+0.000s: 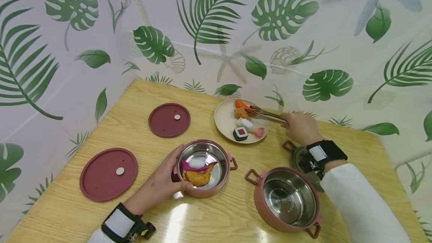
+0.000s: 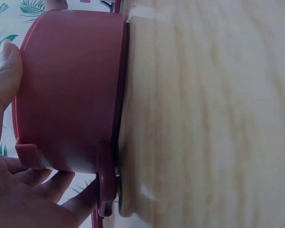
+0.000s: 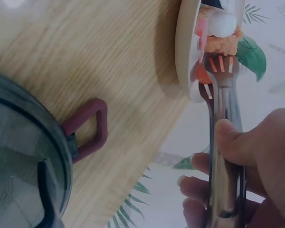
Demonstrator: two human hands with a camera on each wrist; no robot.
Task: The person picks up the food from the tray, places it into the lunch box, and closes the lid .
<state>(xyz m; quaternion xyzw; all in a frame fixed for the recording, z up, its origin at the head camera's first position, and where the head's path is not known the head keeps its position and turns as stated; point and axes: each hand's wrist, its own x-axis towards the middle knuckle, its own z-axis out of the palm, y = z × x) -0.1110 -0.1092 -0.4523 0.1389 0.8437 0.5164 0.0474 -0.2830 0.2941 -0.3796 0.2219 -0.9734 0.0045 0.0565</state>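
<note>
My left hand (image 1: 163, 181) grips the small pink pot (image 1: 224, 183) at its left side, thumb at the rim and fingers around the wall and handle. Inside that steel-lined pot lie a toy chicken piece (image 1: 199, 177), a purple piece (image 1: 187, 165) and a white one (image 1: 197, 163). Fork-ended metal tongs (image 3: 223, 114) are held in my right hand (image 1: 302, 126), between thumb and fingers. Their tines reach the fried piece (image 1: 241, 113) and the orange piece (image 1: 240, 104) on the cream plate (image 1: 223, 117). A sushi roll (image 1: 240, 133) and a shrimp sushi (image 1: 251, 127) lie nearer me.
A larger pink pot (image 1: 258, 198) stands at the right front. Beneath my right wrist is a glass lid (image 3: 19, 137) with a handle (image 3: 102, 126). Two dark red round lids (image 1: 108, 183), (image 1: 168, 126) lie at the left. A leaf-patterned sheet (image 1: 216, 59) hangs behind the table.
</note>
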